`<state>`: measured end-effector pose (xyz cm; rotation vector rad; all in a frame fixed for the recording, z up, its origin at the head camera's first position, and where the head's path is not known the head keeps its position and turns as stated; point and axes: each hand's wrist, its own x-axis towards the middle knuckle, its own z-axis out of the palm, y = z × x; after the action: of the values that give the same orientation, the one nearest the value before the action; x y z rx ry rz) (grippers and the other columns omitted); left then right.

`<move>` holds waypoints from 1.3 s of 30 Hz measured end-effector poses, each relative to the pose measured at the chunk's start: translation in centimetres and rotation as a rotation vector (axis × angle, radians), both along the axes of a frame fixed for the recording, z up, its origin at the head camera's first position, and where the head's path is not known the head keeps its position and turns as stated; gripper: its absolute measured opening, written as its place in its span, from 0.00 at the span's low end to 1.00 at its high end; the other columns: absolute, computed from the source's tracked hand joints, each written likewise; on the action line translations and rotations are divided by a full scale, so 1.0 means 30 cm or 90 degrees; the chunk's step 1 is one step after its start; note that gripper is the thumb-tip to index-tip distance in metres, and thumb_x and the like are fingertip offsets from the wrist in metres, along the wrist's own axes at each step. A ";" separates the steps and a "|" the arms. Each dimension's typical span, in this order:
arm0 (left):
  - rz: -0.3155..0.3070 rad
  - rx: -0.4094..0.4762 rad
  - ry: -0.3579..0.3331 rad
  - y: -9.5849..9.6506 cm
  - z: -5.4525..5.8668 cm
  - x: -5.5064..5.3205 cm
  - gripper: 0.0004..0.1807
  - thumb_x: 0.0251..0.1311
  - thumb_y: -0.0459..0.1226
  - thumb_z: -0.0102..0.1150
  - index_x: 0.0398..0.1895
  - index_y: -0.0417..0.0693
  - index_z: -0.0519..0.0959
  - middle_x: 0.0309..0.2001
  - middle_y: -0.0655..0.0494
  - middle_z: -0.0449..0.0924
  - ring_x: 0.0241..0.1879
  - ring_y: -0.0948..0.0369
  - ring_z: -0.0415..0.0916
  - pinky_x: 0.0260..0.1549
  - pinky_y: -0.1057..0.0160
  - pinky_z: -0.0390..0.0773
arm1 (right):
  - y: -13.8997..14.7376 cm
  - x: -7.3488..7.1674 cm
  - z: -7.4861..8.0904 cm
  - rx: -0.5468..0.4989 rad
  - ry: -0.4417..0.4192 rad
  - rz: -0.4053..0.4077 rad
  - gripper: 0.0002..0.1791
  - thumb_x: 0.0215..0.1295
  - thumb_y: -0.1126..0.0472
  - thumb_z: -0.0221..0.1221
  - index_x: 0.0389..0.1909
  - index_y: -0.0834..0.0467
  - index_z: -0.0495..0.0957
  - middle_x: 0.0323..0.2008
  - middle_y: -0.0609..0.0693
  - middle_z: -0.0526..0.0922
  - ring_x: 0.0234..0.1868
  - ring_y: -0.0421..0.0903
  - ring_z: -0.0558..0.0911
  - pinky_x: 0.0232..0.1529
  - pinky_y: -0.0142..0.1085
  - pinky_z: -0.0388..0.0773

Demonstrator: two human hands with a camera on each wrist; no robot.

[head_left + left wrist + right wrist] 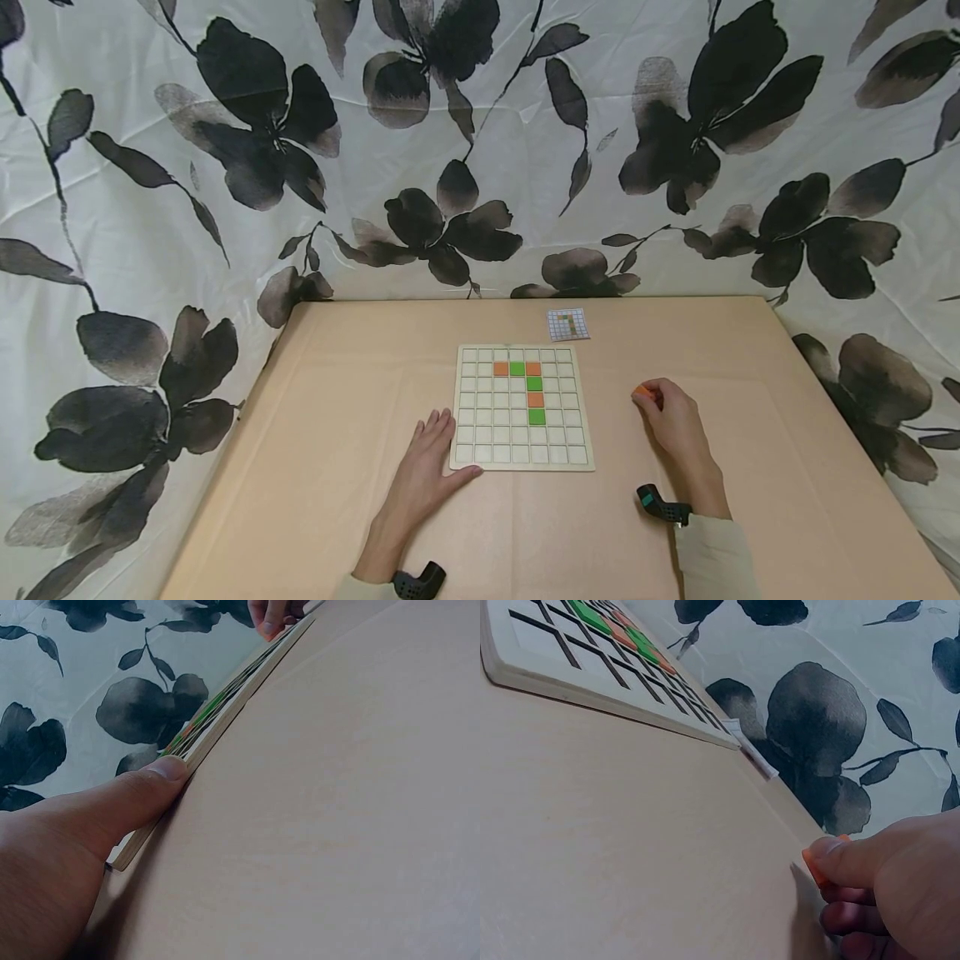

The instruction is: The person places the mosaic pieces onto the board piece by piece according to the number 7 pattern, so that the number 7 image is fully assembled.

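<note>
A white grid board [487, 442] lies flat on the table, with orange and green square tiles [534, 383] set in a row near its top and down one column. My left hand [427, 471] rests at the board's lower left, fingers straight along the left edge and thumb on the front corner. In the left wrist view the thumb [150, 787] lies on the board's rim. To the right of the board, my right hand [675, 421] pinches an orange tile [815, 868] between thumb and fingers, above the table.
A small printed card [567, 325] with a coloured grid pattern lies behind the board's top right corner. The light wood table [360, 375] meets a white cloth [525, 167] with dark flowers at its back and sides. Each wrist wears a black band [663, 506].
</note>
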<state>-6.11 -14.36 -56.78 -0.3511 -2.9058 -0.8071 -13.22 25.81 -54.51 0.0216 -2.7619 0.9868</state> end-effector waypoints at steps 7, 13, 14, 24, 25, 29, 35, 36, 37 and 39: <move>0.000 0.002 -0.001 0.001 -0.002 0.001 0.54 0.53 0.65 0.65 0.73 0.37 0.64 0.76 0.42 0.61 0.79 0.48 0.52 0.81 0.52 0.49 | -0.005 -0.002 0.005 -0.011 -0.013 -0.008 0.16 0.70 0.59 0.62 0.50 0.67 0.77 0.37 0.58 0.81 0.35 0.49 0.76 0.30 0.27 0.72; 0.001 0.000 -0.001 0.002 -0.001 0.002 0.54 0.53 0.66 0.64 0.73 0.36 0.65 0.76 0.43 0.61 0.79 0.48 0.52 0.82 0.52 0.48 | -0.015 -0.003 0.005 -0.024 -0.033 -0.008 0.17 0.70 0.57 0.62 0.51 0.67 0.76 0.37 0.59 0.81 0.36 0.49 0.76 0.30 0.26 0.72; 0.001 -0.001 0.000 0.002 0.000 0.002 0.54 0.54 0.66 0.64 0.73 0.36 0.65 0.76 0.43 0.61 0.79 0.48 0.52 0.82 0.52 0.48 | -0.017 -0.003 0.005 -0.026 -0.036 -0.007 0.18 0.70 0.57 0.62 0.51 0.67 0.76 0.37 0.59 0.81 0.36 0.49 0.76 0.30 0.26 0.72; 0.001 -0.003 0.001 0.003 0.001 0.006 0.54 0.54 0.66 0.64 0.73 0.36 0.65 0.76 0.43 0.61 0.79 0.48 0.52 0.82 0.53 0.48 | -0.029 0.000 0.003 -0.033 -0.029 0.003 0.18 0.70 0.57 0.62 0.51 0.66 0.76 0.37 0.58 0.80 0.36 0.49 0.75 0.30 0.25 0.72; 0.001 -0.003 0.000 0.004 0.002 0.006 0.54 0.54 0.66 0.64 0.73 0.36 0.65 0.76 0.43 0.61 0.79 0.49 0.52 0.82 0.53 0.48 | -0.030 0.000 0.003 -0.034 -0.028 0.003 0.17 0.70 0.57 0.62 0.51 0.66 0.76 0.37 0.58 0.80 0.36 0.49 0.75 0.30 0.26 0.72; 0.001 -0.001 0.002 0.005 0.003 0.005 0.54 0.54 0.65 0.64 0.73 0.36 0.65 0.76 0.42 0.61 0.79 0.48 0.53 0.82 0.52 0.48 | -0.036 0.000 0.007 -0.028 -0.023 0.000 0.16 0.70 0.58 0.62 0.51 0.65 0.76 0.37 0.57 0.80 0.36 0.49 0.75 0.31 0.26 0.73; 0.002 -0.003 0.005 0.005 0.001 0.002 0.54 0.54 0.65 0.64 0.73 0.36 0.65 0.75 0.42 0.61 0.78 0.48 0.53 0.81 0.52 0.49 | -0.049 0.001 0.022 -0.020 -0.021 0.002 0.16 0.70 0.58 0.62 0.51 0.65 0.76 0.38 0.58 0.80 0.36 0.50 0.75 0.31 0.25 0.74; 0.003 -0.002 0.006 0.005 0.000 0.002 0.54 0.53 0.65 0.65 0.73 0.36 0.65 0.75 0.42 0.61 0.78 0.48 0.53 0.81 0.52 0.49 | -0.050 0.001 0.025 -0.020 -0.020 0.004 0.16 0.70 0.58 0.62 0.51 0.65 0.76 0.38 0.58 0.80 0.36 0.50 0.75 0.31 0.25 0.74; 0.003 -0.002 0.007 0.005 0.000 0.001 0.54 0.53 0.65 0.65 0.73 0.36 0.65 0.75 0.42 0.62 0.78 0.48 0.53 0.81 0.52 0.49 | -0.051 0.000 0.027 -0.020 -0.017 0.007 0.16 0.70 0.58 0.61 0.51 0.65 0.76 0.38 0.58 0.80 0.36 0.50 0.75 0.32 0.26 0.74; 0.003 -0.001 0.008 0.005 0.000 0.001 0.54 0.53 0.65 0.65 0.72 0.36 0.65 0.75 0.42 0.62 0.78 0.48 0.53 0.81 0.52 0.49 | -0.053 -0.001 0.033 -0.018 -0.012 0.012 0.16 0.70 0.59 0.61 0.51 0.65 0.76 0.38 0.58 0.81 0.36 0.50 0.76 0.32 0.26 0.74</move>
<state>-6.08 -14.22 -56.77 -0.3469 -2.8946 -0.8002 -13.24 24.21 -53.53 0.0350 -2.7699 1.0356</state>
